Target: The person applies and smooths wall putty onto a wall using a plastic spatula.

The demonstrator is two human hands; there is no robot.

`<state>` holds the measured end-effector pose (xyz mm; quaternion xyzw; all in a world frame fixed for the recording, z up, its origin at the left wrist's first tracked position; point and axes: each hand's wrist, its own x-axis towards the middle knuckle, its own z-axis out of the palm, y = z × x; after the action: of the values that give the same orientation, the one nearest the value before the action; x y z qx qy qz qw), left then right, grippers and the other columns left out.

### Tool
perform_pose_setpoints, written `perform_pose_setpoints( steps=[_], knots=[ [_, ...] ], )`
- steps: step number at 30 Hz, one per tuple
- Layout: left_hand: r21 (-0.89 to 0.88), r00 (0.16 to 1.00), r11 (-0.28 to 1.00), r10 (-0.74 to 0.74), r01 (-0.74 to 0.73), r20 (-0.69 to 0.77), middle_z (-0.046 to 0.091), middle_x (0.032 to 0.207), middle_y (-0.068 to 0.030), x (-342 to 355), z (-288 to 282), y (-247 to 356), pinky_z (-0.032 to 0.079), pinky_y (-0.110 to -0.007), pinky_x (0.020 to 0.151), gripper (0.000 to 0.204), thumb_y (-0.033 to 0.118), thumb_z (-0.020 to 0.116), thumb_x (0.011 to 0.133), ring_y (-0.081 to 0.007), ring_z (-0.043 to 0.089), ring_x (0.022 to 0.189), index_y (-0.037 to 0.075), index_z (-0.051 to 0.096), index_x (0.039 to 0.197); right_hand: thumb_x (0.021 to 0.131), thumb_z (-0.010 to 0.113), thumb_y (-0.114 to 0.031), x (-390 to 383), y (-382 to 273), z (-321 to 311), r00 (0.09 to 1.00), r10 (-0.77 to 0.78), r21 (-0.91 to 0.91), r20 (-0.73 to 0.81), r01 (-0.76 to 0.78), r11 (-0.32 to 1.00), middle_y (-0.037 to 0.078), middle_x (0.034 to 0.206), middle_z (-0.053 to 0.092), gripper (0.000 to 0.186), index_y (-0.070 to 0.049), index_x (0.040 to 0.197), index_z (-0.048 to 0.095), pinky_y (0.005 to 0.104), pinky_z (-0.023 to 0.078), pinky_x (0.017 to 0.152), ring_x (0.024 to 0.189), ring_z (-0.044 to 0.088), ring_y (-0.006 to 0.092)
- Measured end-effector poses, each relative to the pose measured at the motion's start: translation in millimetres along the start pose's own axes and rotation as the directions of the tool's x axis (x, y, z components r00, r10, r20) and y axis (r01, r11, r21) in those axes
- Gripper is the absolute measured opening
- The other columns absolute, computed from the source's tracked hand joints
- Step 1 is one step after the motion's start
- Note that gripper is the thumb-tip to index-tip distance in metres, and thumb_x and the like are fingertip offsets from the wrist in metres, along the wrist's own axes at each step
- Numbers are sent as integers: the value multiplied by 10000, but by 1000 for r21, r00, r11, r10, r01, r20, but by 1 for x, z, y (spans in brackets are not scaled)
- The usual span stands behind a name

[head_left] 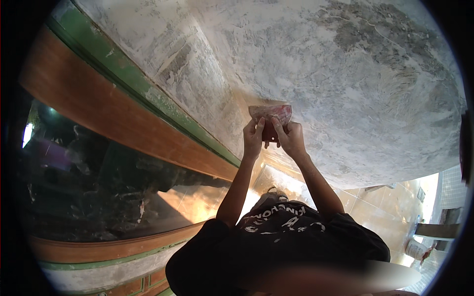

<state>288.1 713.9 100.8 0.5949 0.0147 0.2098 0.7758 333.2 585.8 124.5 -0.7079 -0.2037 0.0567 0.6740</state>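
Both my hands hold one flat dark red piece [269, 130], broad and smeared with pale dust at its far end and narrower toward me. I cannot tell whether it is a scraper or a folded sheet. My left hand [253, 138] grips its left side, with the thumb along its face. On the right side my right hand [291, 137] does the same, and a few fingertips show below the piece. The broad end is at the inside corner where two stretches of the patchy grey-white plastered wall [316, 133] meet; whether it touches the surface is hard to tell.
On the left runs a wooden frame [123, 118] with green trim [123, 66] around a dark glass pane [113, 192]. Below me lies a tiled floor [390, 202]. At the lower right stand a white bucket [417, 249] and a dark horizontal plank-like piece [437, 231].
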Motion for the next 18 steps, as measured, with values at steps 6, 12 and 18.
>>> perform_pose_setpoints(
  steps=[6,12,18],
  knots=[
    [-62,986,990,-132,126,-105,598,717,-3,10,-23,-13,403,-204,372,197,238,521,1001,-69,534,496,64,610,981,953,619,-195,7,-1,29,997,-43,-57,-61,40,998,98,486,586,441,80,609,598,285,391,310,365,552,133],
    [-204,985,974,-125,98,-121,624,856,-8,32,-30,-10,507,-215,570,163,206,544,981,-81,622,728,60,617,978,938,625,-201,17,2,54,980,-102,-94,-172,87,992,140,447,571,446,71,585,598,312,426,336,350,578,186],
    [-193,981,981,-49,12,-187,596,731,11,50,-26,19,426,-214,435,197,219,544,986,-62,538,542,57,617,901,921,658,-159,27,-24,67,943,-219,-140,-250,189,972,104,422,558,473,66,511,579,308,374,296,320,529,147]
  ],
)
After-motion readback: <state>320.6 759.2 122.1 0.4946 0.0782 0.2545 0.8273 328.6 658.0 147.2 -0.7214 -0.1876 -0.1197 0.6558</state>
